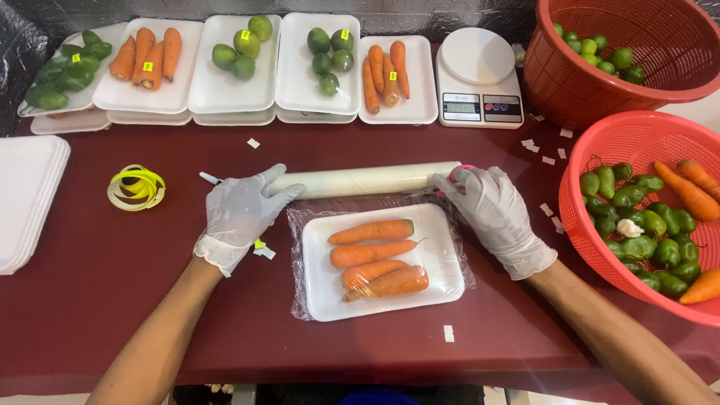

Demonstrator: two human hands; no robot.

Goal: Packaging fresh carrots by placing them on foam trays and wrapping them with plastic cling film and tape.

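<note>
Head view: a person in white gloves is wrapping a tray of carrots on a dark red counter (pixel 112 300).
Left hand (pixel 238 212): its grip is closing around the left end of the roll of cling film (pixel 365 180), fingers curling over the tube.
Right hand (pixel 491 210): its grip is holding the right end of the same roll, where a pink piece is showing at the fingertips.
Roll: it is lying crosswise just behind the tray, with film running from it down over the tray.
Tray (pixel 381 261): white foam, sitting between the two hands, film already covering it and spreading onto the counter at both sides.
Carrots (pixel 373 255): four are lying side by side under the film.
Behind: a row of filled white trays (pixel 225 82) holding peppers, carrots and limes, and a kitchen scale (pixel 478 77) beside them.
Right side: two red baskets (pixel 600 142) holding green peppers, carrots and limes, well apart from the tray.
Left side: a stack of empty trays (pixel 26 195) and a loop of yellow tape (pixel 136 187).
Risk: the film could be bunching or sticking to itself if one hand is pulling harder than the other.
Risk: the light tray could be sliding or tipping if the film is being drawn too tight, letting the carrots roll.
</note>
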